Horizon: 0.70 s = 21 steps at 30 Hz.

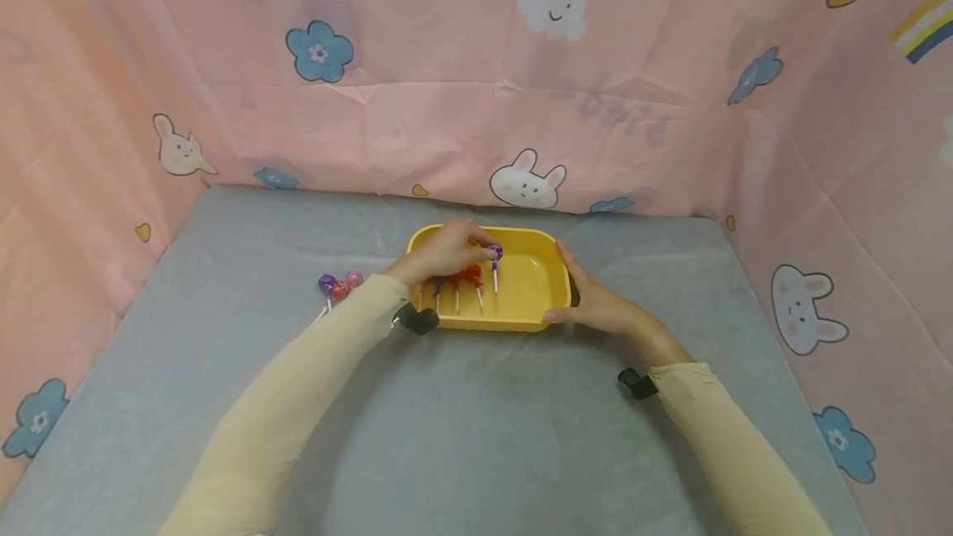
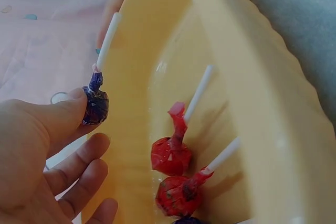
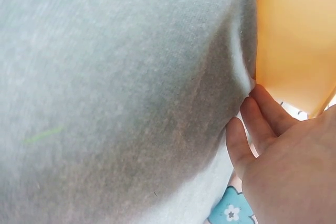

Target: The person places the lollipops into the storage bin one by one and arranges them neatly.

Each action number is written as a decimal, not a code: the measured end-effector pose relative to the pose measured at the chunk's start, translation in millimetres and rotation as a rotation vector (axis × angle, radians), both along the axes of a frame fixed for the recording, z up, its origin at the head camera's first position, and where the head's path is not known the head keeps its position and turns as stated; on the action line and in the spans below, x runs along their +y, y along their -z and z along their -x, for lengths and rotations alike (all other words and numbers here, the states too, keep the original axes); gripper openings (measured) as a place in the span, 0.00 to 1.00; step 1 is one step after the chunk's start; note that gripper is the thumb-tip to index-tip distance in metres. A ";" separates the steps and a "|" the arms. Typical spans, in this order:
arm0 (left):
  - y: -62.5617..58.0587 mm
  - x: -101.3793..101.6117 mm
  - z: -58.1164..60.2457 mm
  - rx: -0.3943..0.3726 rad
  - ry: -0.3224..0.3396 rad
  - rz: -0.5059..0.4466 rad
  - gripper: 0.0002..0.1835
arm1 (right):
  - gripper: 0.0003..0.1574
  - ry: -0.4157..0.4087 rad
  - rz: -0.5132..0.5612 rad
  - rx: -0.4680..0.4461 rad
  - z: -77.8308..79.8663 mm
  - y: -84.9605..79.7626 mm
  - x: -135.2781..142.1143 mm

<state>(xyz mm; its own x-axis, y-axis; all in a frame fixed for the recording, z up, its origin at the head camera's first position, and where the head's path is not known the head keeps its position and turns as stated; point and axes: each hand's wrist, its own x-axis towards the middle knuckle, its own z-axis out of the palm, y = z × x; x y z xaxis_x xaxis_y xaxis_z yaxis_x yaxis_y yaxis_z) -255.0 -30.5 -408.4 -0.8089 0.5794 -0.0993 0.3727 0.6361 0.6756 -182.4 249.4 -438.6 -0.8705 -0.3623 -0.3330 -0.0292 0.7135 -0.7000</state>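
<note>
My left hand [image 1: 451,251] pinches a purple-wrapped lollipop [image 2: 96,106] by its head, between thumb and forefinger. It is over the yellow tray [image 1: 532,286], and the lollipop's white stick points toward the tray's front. Below lie red-wrapped lollipops [image 1: 474,273] in a row, sticks forward; darker ones to their left are partly hidden by the hand. At the tray's right end, my right hand [image 1: 601,304] holds the wall, thumb at the front corner and fingers along the outer side. The fingertips touch the tray's outside in the right wrist view.
Left of the tray, a purple lollipop [image 1: 326,284], a red lollipop [image 1: 340,290] and a pink lollipop [image 1: 354,279] lie bunched beside my left sleeve [image 1: 328,370]. Grey cloth [image 1: 476,437] covers the table, and a pink printed curtain [image 1: 447,122] hangs round the back and sides.
</note>
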 end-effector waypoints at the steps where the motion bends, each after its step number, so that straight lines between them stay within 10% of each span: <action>1: 1.0 0.8 0.1 0.002 0.001 0.005 0.17 | 0.76 0.000 0.001 -0.001 -0.1 -0.1 0.0; 21: 13.5 8.2 -2.2 -0.057 -0.007 -0.006 0.15 | 0.76 -0.004 -0.005 0.002 -0.1 0.5 1.0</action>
